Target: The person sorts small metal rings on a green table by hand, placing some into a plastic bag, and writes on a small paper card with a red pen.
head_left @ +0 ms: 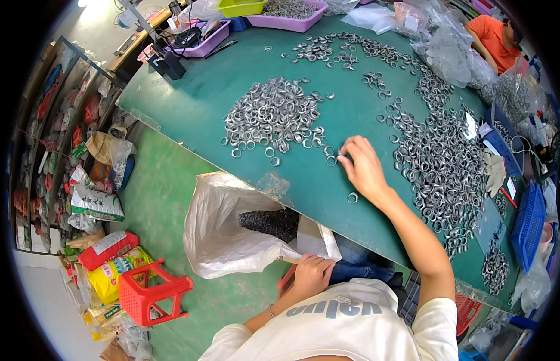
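My right hand [362, 165] rests over the green table [195, 114] with its fingers curled in. Its fingertips meet beside a few loose metal rings [331, 160], and what is between them is too small to make out. A single ring [352, 197] lies nearer me, by the wrist. Beyond the fingertips, to the left, is a heap of grey metal rings [271, 111]. Below the table edge, my left hand [313, 274] is closed on the rim of a white woven sack [216, 222]. The sack gapes open, with a dark mass of small pieces [271, 222] inside.
A larger spread of rings [442, 174] covers the table's right side. Purple trays [298, 23] stand at the far edge, and a blue basket [526, 222] at the right. A red stool [150, 292] and loaded shelves [57, 138] are on the left. Another person [493, 39] sits far right.
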`<state>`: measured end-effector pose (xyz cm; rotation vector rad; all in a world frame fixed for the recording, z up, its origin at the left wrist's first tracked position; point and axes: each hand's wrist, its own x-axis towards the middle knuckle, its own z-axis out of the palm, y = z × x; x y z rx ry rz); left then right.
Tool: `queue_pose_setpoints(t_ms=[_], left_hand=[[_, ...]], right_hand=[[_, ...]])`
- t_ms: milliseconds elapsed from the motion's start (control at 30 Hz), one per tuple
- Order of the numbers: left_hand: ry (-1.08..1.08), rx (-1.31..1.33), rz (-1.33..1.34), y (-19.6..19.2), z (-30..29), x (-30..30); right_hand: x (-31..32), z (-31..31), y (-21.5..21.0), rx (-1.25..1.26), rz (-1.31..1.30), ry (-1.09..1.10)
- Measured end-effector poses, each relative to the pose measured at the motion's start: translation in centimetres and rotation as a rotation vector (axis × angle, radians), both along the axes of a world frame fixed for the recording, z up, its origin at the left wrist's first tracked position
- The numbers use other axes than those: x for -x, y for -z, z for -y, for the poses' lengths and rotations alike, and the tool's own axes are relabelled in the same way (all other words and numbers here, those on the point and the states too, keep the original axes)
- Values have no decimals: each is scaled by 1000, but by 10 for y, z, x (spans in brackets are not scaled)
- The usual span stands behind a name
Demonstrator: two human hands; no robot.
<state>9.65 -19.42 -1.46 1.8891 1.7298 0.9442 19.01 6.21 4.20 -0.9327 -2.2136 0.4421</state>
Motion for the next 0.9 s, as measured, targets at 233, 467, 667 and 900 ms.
queue_pose_setpoints(t_ms=[233, 467, 667, 900], left_hand=[[6, 17, -8, -2, -1, 0], [-1, 29, -11, -2, 1, 0], [7, 23, -1, -2, 0, -1], [1, 20, 1, -2, 0, 0]], right_hand=[[15, 14, 5, -106, 258, 10], [14, 17, 6, -101, 220, 16], [14, 8, 6, -116, 241, -10], [15, 10, -2, -47, 129, 11]])
